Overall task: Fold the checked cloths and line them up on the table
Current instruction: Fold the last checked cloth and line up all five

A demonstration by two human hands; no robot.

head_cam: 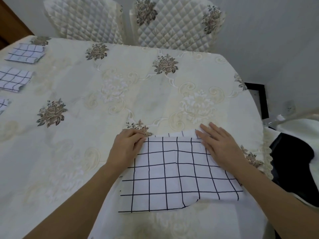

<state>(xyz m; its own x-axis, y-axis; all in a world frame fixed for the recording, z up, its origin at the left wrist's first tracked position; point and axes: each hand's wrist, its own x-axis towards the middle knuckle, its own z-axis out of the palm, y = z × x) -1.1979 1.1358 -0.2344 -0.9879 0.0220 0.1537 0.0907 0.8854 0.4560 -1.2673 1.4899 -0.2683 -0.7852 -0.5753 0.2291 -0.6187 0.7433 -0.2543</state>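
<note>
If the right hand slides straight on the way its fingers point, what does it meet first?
Nothing close. The right hand lies flat on the cloth, fingers aimed far-left over bare tablecloth. The way looks free to the far edge, where chairs stand.

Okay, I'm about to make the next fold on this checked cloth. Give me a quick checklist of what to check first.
1. Left hand holds the checked cloth: ok, fingers curl at its far left corner.
2. Right hand steadies it: ok, flat on the far right corner.
3. Layers lined up: not ok, an under layer peeks out past the far edge.
4. Near edge straight: not ok, it steps up toward the right.
5. Folded cloths in a line: ok, along the left side of the table.
6. Free spot next in that row: cannot tell, it runs out of frame.
</note>
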